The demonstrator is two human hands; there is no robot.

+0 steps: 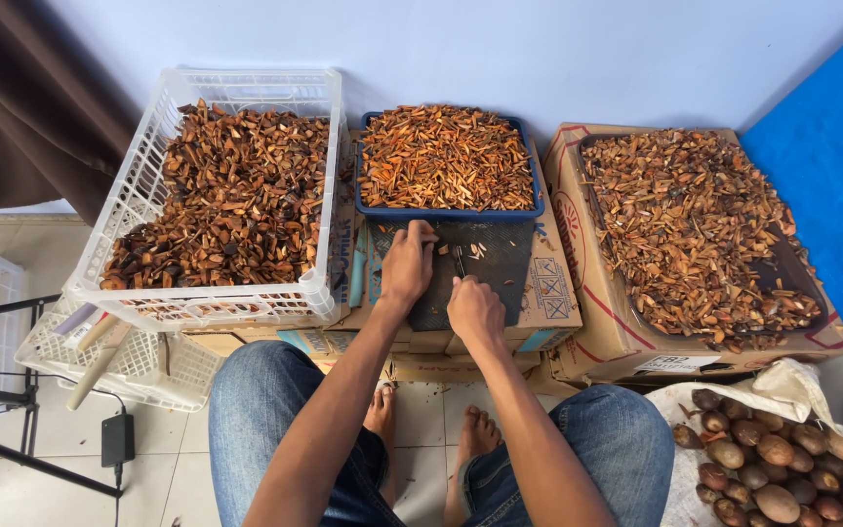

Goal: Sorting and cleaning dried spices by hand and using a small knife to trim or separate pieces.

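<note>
Cutting station, dark mat [500,268]: left hand [408,263] fingers curled, pressing a small piece, barely visible; right hand [475,310] closed around a blade handle [459,262]. Blue tray [441,210] of slivers just beyond. Advisable: fingertips tucked back, strokes short.

- One view only, head-worn; looks steeply down over the seated person's knees and bare feet
- Faces forward toward a pale wall [578,49]; three containers of brown chips span the frame's width
- Near range; both forearms enter from the bottom edge; no second view to overlap
</note>
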